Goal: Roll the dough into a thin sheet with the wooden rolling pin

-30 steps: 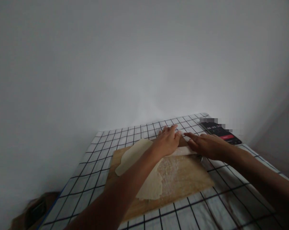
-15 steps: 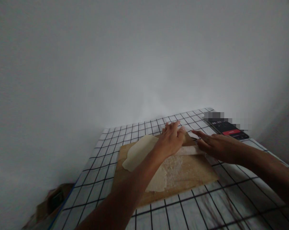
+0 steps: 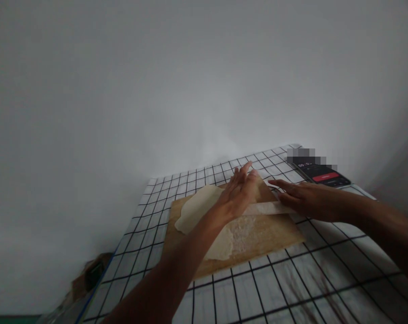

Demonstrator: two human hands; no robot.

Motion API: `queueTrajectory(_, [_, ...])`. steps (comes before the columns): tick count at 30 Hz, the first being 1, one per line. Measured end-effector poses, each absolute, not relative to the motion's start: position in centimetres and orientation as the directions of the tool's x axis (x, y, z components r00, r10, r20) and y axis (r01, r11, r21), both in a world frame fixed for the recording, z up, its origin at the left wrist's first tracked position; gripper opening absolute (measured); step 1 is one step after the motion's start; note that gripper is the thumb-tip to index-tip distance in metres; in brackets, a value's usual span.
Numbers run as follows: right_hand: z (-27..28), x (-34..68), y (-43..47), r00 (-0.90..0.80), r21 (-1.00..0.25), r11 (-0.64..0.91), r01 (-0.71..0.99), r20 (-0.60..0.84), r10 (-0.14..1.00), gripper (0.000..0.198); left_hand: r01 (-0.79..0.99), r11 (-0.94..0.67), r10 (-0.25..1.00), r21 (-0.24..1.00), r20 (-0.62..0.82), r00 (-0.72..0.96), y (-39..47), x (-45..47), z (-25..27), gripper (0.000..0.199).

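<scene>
The rolling pin (image 3: 266, 208) lay across the wooden board (image 3: 274, 234), right of the visible dough (image 3: 197, 208). The left hand (image 3: 238, 191) rested over it, fingers outstretched; the right hand (image 3: 300, 199) met its right end, fingers likewise extended, neither clenched, presumably letting it turn freely. Scattered flour (image 3: 244, 231) probably prevented sticking. Beyond, on the checked-cloth bench (image 3: 247, 292), lay a phone (image 3: 325, 174).
</scene>
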State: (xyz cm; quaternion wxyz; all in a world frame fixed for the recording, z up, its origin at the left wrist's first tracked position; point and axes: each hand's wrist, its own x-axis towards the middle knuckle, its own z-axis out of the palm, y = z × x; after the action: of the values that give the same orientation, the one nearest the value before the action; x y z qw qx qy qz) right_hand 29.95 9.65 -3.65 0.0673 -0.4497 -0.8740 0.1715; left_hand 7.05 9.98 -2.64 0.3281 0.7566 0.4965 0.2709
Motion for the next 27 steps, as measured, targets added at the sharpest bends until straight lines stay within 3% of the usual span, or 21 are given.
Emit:
queueTrajectory(9, [-3.7, 30.5, 9.9, -0.548, -0.489, 0.424, 0.762, -0.138, 0.825, 0.07, 0.576, -0.3, 0.925, 0.76, 0.085, 0.37, 8.2, 7.0, -2.3, 0.067])
queueTrajectory(14, [-2.6, 31.3, 9.4, -0.618, -0.627, 0.376, 0.682, -0.219, 0.755, 0.073, 0.564, -0.315, 0.921, 0.763, 0.102, 0.377, 6.9, 7.4, -1.9, 0.067])
queueTrajectory(19, [-2.8, 32.7, 9.3, -0.625, -0.701, 0.238, 0.672, -0.365, 0.689, 0.057, 0.524, -0.298, 0.926, 0.798, 0.109, 0.361, 5.1, 7.5, -2.1, 0.063])
queueTrajectory(22, [-2.6, 33.1, 9.1, -0.675, -0.735, 0.172, 0.656, -0.469, 0.569, 0.046, 0.455, -0.296, 0.924, 0.84, 0.13, 0.36, 4.2, 7.3, -2.4, 0.059])
queueTrajectory(24, [-1.9, 33.2, 8.9, -0.722, -0.75, 0.226, 0.622, -0.437, 0.537, 0.042, 0.376, -0.266, 0.92, 0.888, 0.117, 0.373, 4.3, 6.9, -2.2, 0.06])
queueTrajectory(27, [-0.8, 32.9, 8.8, -0.761, -0.76, 0.381, 0.527, -0.223, 0.609, 0.043, 0.281, -0.156, 0.925, 0.947, 0.04, 0.378, 5.7, 6.0, -0.5, 0.066])
